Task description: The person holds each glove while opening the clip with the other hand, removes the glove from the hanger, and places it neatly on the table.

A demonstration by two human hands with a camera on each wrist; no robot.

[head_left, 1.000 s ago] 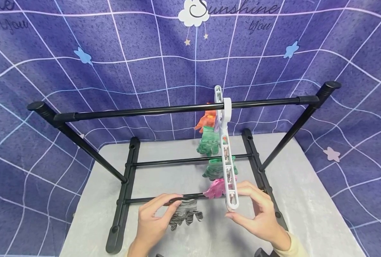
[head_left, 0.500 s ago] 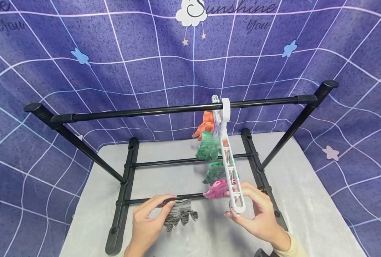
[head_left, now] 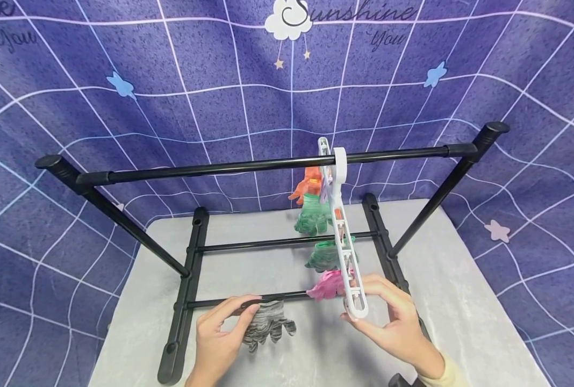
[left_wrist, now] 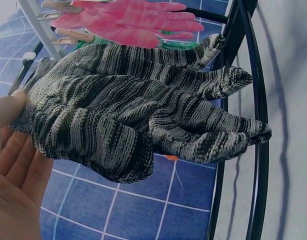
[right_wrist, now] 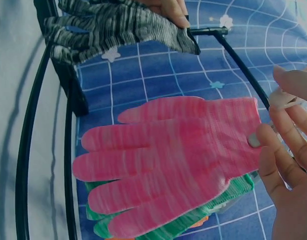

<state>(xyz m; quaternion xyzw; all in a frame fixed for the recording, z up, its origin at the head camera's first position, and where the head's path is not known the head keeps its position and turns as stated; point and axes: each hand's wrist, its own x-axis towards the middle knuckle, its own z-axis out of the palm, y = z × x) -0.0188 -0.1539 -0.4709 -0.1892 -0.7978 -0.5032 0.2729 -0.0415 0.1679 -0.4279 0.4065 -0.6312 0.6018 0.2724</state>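
Note:
My left hand (head_left: 215, 336) pinches a black-and-grey striped knit glove (left_wrist: 103, 100) by its cuff, and the glove's fingers droop away from it. A white clip hanger (head_left: 347, 258) hangs by its hook from the black rail. At the hanger's near end, my right hand (head_left: 397, 322) pinches a pale clip (right_wrist: 284, 99) between thumb and forefinger. Beside those fingers a pink glove (right_wrist: 178, 155) hangs from the hanger. Farther back along it hang green gloves (head_left: 312, 216) and an orange glove (head_left: 310, 184). The striped glove is left of the hanger, apart from it.
The black rack has a top rail (head_left: 219, 166), slanted posts (head_left: 137, 232) and lower crossbars (head_left: 263, 244). It stands on a pale grey surface (head_left: 137, 322). Behind it hangs a purple-blue grid cloth (head_left: 219, 97).
My left hand and the striped glove have shifted slightly left. The hanger's near end has swung a little to the right. My right hand stays at that end.

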